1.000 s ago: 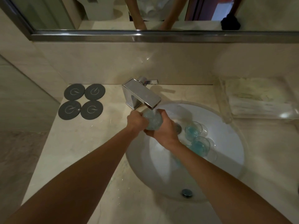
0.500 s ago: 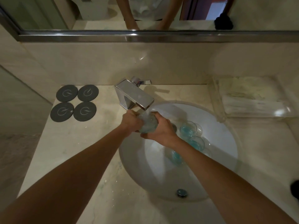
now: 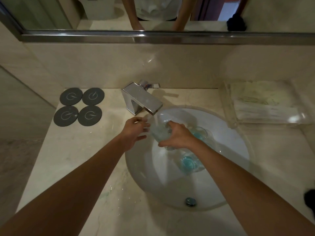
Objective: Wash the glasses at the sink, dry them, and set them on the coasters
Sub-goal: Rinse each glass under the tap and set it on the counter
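My right hand [image 3: 177, 136] grips a clear glass [image 3: 159, 132] under the chrome faucet [image 3: 142, 99], tilted, with water running onto it. My left hand [image 3: 133, 131] hovers just left of the glass, fingers spread, its fingertips near the rim. Two more glasses with blue liquid lie in the white sink [image 3: 230, 167]: one [image 3: 200, 133] behind my right wrist, another [image 3: 189, 162] below it. Several dark round coasters [image 3: 79, 106] sit on the counter to the left.
A clear tray [image 3: 265, 106] with folded towels stands on the counter at the right. A mirror ledge [image 3: 153, 37] runs above the back wall. The sink drain [image 3: 190, 201] sits near the front of the basin. A dark object [image 3: 309, 198] lies at the right edge.
My left hand has let go of the glass and opened, drawing slightly left. My right hand still holds the glass under the running water.
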Available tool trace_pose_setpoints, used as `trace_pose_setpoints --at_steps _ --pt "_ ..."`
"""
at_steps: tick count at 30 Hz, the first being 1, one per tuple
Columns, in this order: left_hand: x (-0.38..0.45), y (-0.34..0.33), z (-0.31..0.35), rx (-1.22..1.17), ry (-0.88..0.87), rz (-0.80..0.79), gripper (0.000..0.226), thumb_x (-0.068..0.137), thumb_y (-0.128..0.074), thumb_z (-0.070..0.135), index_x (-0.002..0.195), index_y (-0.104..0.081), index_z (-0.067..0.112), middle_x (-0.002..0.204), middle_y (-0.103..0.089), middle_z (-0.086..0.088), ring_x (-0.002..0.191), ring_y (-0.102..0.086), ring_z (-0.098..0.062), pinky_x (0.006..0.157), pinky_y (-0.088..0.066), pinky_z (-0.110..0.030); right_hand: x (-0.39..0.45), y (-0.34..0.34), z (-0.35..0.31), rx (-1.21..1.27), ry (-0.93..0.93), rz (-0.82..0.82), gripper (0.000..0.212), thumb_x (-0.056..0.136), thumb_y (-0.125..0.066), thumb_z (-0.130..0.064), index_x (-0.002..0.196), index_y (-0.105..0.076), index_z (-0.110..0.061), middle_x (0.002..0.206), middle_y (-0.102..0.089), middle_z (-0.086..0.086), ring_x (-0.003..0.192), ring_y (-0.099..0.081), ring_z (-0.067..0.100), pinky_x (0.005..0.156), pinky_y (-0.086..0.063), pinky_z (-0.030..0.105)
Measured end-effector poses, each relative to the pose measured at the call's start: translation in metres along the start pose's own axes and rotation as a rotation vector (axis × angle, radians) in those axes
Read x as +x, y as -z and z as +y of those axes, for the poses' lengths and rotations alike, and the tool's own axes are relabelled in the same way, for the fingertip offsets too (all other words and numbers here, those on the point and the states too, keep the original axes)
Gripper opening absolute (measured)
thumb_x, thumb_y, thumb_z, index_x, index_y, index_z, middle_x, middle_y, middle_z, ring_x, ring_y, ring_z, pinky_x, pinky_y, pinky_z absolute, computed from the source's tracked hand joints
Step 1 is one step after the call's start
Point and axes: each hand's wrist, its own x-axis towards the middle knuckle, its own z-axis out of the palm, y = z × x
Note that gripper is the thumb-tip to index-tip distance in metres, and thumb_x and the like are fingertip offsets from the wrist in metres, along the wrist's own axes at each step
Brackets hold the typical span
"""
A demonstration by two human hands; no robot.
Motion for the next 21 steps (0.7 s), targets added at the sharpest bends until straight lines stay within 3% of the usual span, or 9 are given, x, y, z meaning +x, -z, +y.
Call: trace_pose_setpoints --at_steps 5,9,14,17,19,21 --pt "-0.002 0.005 -0.007 0.082 -0.002 0.022 0.017 0.099 -0.047 0.007 0.096 -0.061 0.017 0.098 -0.071 -0.006 0.086 -0.066 -0.022 0.081 -0.049 -0.035 -0.004 0.003 0.008 -0.423 0.02 0.06 0.086 0.069 -0.08 -0.053 0.139 -0.042 -0.023 0.131 -0.052 0.005 0.125 -0.044 0.029 0.085 -0.045 0.035" --pt "-0.007 0.003 -0.011 0.102 0.013 0.006 0.022 0.098 -0.043 0.003 0.102 -0.062 0.013 0.097 -0.069 -0.006 0.088 -0.065 -0.024 0.089 -0.051 -0.04 -0.007 0.002 0.002 -0.745 0.067 0.08 0.089 0.071 -0.079 -0.056 0.143 -0.037 -0.023 0.133 -0.046 0.006 0.128 -0.037 0.027 0.082 -0.045 0.034" --pt "-0.012 0.002 -0.009 0.139 0.005 -0.025 0.028 0.097 -0.042 0.004 0.092 -0.066 0.016 0.096 -0.068 -0.005 0.084 -0.063 -0.021 0.077 -0.049 -0.031 0.0 0.005 -0.006 -1.022 0.012 0.083 0.087 0.071 -0.082 -0.05 0.14 -0.038 -0.021 0.13 -0.044 0.008 0.124 -0.039 0.026 0.073 -0.042 0.03" --pt "-0.012 0.003 -0.008 0.149 -0.005 -0.017 0.027 0.097 -0.043 0.004 0.09 -0.066 0.017 0.095 -0.067 -0.005 0.082 -0.062 -0.02 0.076 -0.048 -0.031 0.003 0.013 -0.009 -0.941 0.0 0.052 0.089 0.072 -0.079 -0.053 0.143 -0.036 -0.023 0.133 -0.044 0.009 0.128 -0.037 0.028 0.079 -0.043 0.032" --pt "-0.013 0.002 -0.007 0.146 -0.011 -0.007 0.024 0.098 -0.045 0.008 0.091 -0.066 0.017 0.098 -0.068 -0.006 0.082 -0.062 -0.02 0.076 -0.049 -0.031 0.003 0.017 -0.009 -0.687 -0.018 0.008 0.087 0.069 -0.081 -0.052 0.14 -0.039 -0.025 0.129 -0.05 0.008 0.126 -0.042 0.029 0.082 -0.043 0.034" --pt "-0.014 0.001 -0.008 0.138 -0.004 -0.008 0.016 0.099 -0.05 0.017 0.096 -0.065 0.018 0.104 -0.068 -0.007 0.084 -0.063 -0.02 0.08 -0.052 -0.034 0.005 0.014 -0.007 -0.334 -0.041 -0.027 0.08 0.062 -0.086 -0.043 0.131 -0.048 -0.026 0.109 -0.061 0.002 0.11 -0.057 0.025 0.078 -0.051 0.032"
